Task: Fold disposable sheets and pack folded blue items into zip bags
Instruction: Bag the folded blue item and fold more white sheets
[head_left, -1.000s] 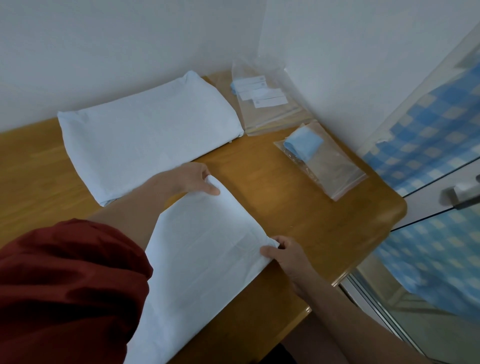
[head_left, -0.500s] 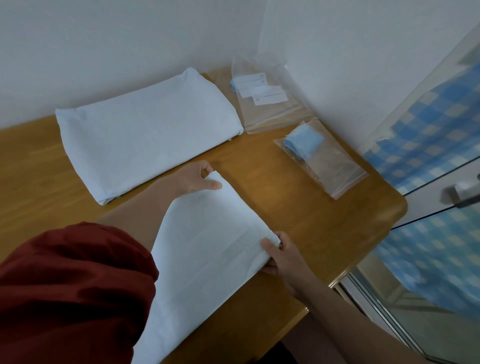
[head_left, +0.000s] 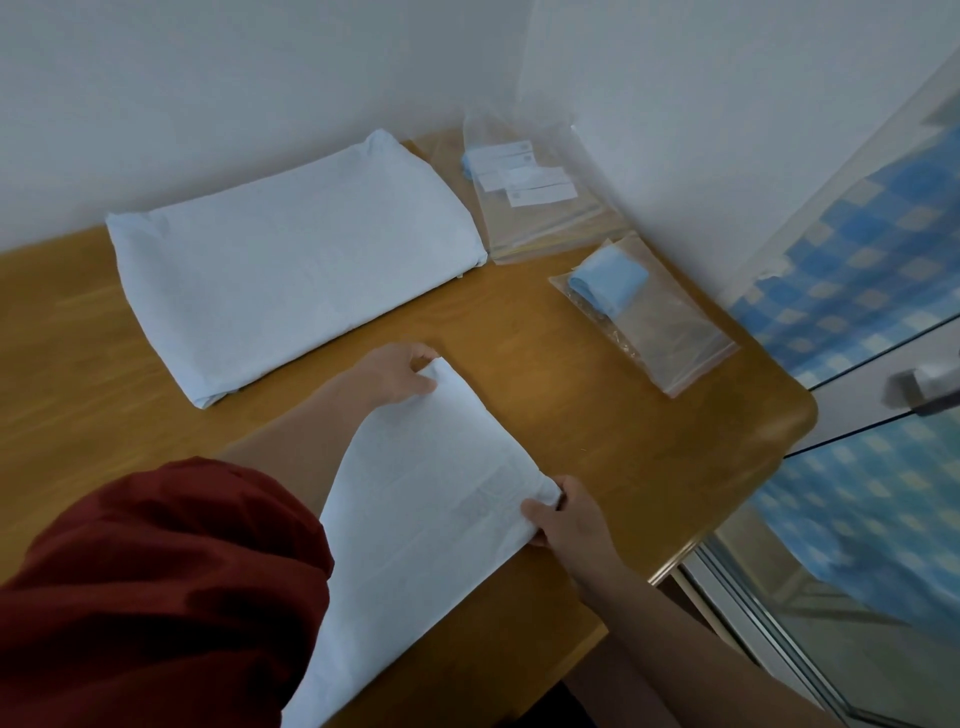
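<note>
Left hand (head_left: 400, 371) and right hand (head_left: 566, 519) each pinch a far corner of the thin white disposable sheet (head_left: 426, 493); bare wooden table (head_left: 597, 415) lies beyond. Earlier, both grips were flatter.

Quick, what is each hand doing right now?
Left hand: pinches the far corner of the white sheet.
Right hand: grips its near right corner.

Nearest, white sheet (head_left: 426, 499), folded narrow, flat, pinched at both far corners. Beyond it, thick folded sheet (head_left: 296, 260). Further right, stacked zip bags (head_left: 545, 223); nearer, one zip bag (head_left: 675, 343) holding a blue item (head_left: 608, 280).
</note>
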